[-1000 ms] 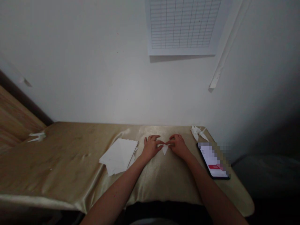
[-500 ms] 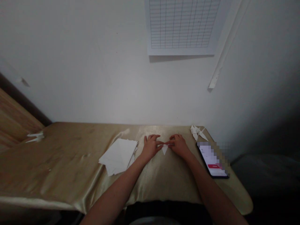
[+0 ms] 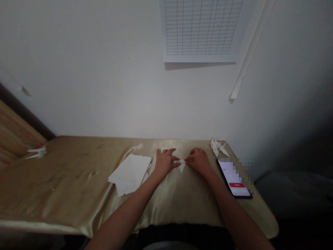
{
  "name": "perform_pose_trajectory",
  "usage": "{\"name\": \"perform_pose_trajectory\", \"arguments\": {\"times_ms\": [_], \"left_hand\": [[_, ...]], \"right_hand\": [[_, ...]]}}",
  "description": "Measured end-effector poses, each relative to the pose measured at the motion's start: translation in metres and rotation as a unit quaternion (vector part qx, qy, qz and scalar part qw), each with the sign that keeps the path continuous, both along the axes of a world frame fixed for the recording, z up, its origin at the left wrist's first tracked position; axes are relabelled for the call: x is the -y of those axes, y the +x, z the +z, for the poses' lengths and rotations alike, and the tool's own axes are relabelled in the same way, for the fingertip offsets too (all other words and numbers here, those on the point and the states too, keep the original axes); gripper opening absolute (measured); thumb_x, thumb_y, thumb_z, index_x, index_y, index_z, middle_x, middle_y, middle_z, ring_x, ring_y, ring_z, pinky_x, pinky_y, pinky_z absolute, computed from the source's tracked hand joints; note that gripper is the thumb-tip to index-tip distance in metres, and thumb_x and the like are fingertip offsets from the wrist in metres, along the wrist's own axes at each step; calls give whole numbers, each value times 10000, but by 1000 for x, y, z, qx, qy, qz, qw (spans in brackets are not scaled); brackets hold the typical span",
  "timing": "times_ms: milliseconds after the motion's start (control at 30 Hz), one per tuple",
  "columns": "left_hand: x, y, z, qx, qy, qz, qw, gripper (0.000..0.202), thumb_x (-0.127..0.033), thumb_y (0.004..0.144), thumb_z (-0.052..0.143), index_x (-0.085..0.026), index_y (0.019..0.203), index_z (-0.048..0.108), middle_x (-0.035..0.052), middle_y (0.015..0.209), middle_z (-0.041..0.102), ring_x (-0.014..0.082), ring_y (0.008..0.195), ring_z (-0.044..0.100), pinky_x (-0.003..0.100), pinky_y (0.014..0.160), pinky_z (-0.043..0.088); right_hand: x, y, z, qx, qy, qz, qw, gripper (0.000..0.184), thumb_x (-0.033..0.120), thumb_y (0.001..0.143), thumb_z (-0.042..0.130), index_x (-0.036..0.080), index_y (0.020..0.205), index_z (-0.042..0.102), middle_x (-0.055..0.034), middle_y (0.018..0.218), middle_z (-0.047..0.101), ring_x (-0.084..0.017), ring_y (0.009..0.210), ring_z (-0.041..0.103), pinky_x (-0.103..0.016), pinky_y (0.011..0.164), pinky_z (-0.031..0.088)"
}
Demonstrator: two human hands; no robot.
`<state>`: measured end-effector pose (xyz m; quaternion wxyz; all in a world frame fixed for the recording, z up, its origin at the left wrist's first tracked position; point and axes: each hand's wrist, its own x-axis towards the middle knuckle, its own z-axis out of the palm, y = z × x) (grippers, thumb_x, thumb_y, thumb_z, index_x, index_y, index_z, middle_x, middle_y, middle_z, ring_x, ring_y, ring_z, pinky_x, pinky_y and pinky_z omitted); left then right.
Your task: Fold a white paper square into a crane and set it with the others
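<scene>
While left fingers pinch folded paper, right fingers pinch too.

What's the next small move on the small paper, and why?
Probably press down the far end of the small paper: the left hand and right hand hold it there from either side, while its pointed near end is uncovered. Its creases are too small to judge.

The left hand is drawing slightly left, so its fingertips are no longer meeting those of the right hand above the small folded paper. The right fingers are bunching closer at its right side, and more of its far part is showing between both hands.
</scene>
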<state>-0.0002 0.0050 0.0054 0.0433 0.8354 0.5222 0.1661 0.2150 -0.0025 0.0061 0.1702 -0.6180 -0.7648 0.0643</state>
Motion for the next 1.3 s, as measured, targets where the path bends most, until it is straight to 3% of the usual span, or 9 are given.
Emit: {"name": "perform_pose_trajectory", "arguments": {"times_ms": [267,633,1033,1167,1300], "left_hand": [[3,-2,1,7,12,29,999,194,-491,823,769,-374,973,807,3,1496,549,362,1329,496,738,1180,50],[1,1,-3,34,-34,34,998,194,-449,840,764,-312,978,776,12,1493,546,338,1327,516,744,1166,116],[-2,2,-6,73,-76,39,994,316,-382,839,764,-301,1125,656,53,1493,516,306,1384,456,718,1159,179],[-5,2,-9,69,-86,12,994,234,-380,860,740,-333,1084,694,23,1506,499,306,1381,452,730,1157,153],[-7,0,-12,53,-89,12,995,332,-423,857,742,-423,1186,701,18,1539,471,321,1396,430,735,1157,128]], "right_hand": [[1,0,3,-17,6,-14,1000,99,376,814,777,315,878,820,-61,1100,659,-250,1153,525,-418,1075,308],[-10,3,-25,-61,54,-3,997,111,375,807,790,267,826,804,-71,1054,657,-246,1073,552,-426,1031,343],[-16,-4,-40,-83,71,-30,994,122,345,878,703,253,895,781,-79,1041,627,-245,1055,518,-389,986,356],[-16,-9,-42,-75,66,-51,994,129,337,887,678,240,916,759,-89,1063,619,-253,1079,519,-401,1013,342],[-15,-10,-42,-75,62,-61,993,132,335,876,684,226,930,736,-93,1073,617,-265,1104,520,-410,1036,336]]}}
